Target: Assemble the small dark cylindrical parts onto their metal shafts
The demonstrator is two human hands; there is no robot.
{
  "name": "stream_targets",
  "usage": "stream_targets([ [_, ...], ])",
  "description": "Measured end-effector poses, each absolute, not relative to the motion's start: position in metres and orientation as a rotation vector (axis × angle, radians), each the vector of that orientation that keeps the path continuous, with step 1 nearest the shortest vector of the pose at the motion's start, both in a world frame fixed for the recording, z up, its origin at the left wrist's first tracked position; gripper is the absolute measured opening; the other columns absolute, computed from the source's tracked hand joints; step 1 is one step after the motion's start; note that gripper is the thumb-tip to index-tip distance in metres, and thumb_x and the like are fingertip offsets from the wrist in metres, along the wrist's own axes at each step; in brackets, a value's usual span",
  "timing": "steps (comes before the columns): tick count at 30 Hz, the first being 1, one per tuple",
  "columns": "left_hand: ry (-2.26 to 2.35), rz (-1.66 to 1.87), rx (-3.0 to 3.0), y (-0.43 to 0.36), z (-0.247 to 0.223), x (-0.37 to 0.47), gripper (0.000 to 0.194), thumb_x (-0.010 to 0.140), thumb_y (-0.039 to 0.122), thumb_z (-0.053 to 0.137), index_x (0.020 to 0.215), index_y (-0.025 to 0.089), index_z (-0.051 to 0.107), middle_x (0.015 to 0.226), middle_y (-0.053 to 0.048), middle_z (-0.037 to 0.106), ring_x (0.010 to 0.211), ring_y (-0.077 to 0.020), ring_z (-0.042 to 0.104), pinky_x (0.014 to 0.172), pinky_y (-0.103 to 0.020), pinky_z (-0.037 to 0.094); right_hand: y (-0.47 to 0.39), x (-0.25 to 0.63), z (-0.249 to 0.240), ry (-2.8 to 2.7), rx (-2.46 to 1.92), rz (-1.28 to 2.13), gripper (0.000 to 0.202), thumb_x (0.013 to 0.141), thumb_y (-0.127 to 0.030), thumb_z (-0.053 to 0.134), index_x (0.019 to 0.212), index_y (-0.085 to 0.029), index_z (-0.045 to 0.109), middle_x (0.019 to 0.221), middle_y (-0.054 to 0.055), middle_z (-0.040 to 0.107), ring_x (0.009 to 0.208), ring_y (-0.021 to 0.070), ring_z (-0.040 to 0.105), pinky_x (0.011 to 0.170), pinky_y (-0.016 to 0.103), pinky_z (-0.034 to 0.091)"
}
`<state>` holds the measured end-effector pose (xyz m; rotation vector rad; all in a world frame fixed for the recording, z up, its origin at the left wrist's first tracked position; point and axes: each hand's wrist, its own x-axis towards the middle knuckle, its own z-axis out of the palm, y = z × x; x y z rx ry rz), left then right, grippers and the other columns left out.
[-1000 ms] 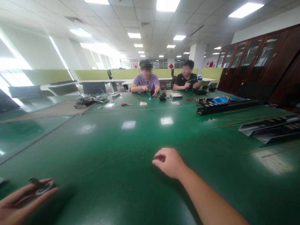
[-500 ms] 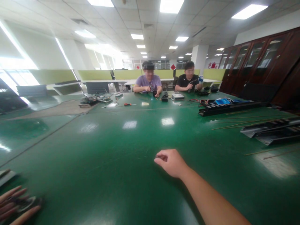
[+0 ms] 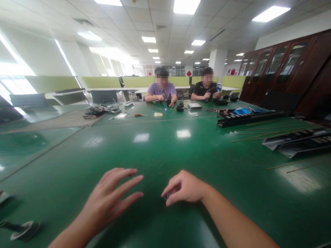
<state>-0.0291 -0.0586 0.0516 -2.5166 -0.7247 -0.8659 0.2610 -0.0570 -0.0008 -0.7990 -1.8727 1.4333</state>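
Observation:
My left hand (image 3: 113, 194) is open above the green table, its fingers apart and pointing toward my right hand, with nothing in it. My right hand (image 3: 183, 188) is closed in a pinch around a small metallic ring-like part (image 3: 167, 195); most of that part is hidden by the fingers. At the lower left lies a blurred dark object with a pale round rim (image 3: 23, 230), clear of both hands.
Two people sit at the far edge, one in a purple shirt (image 3: 161, 91), one in black (image 3: 206, 90). An orange-handled screwdriver (image 3: 139, 115) lies before them. Black metal channels (image 3: 297, 141) and thin rods (image 3: 250, 138) are on the right. The green tabletop (image 3: 155, 151) stretches between.
My left hand has left the round-rimmed object at the lower left and come to the middle. My right hand has moved slightly left and nearer, still pinching the small part.

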Motion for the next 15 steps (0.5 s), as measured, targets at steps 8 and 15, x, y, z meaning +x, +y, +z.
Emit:
stream_targets([
  [8,-0.569,-0.952,-3.202,-0.07,0.037,0.039,0.032,0.093,0.022,0.062,0.123,0.032,0.065,0.116,-0.008,0.063,0.105,-0.0199,0.064,0.087,-0.028,0.056,-0.061,0.265,0.007,-1.774,-0.714,1.619,0.036,0.054,-0.036,0.091,0.083,-0.016,0.081,0.071,0.0,0.069,0.062,0.0115,0.055,0.061,0.023,0.044],
  [15,-1.456,-1.735,-2.858,-0.077,0.042,0.022,0.016,0.092,0.035,0.062,0.098,0.022,0.066,0.103,-0.007,0.072,0.085,-0.0197,0.071,0.075,-0.029,0.061,-0.061,0.26,0.005,-1.635,-0.695,1.837,0.046,0.066,-0.045,0.085,0.098,-0.012,0.079,0.074,0.005,0.071,0.064,0.0128,0.062,0.064,0.024,0.049],
])
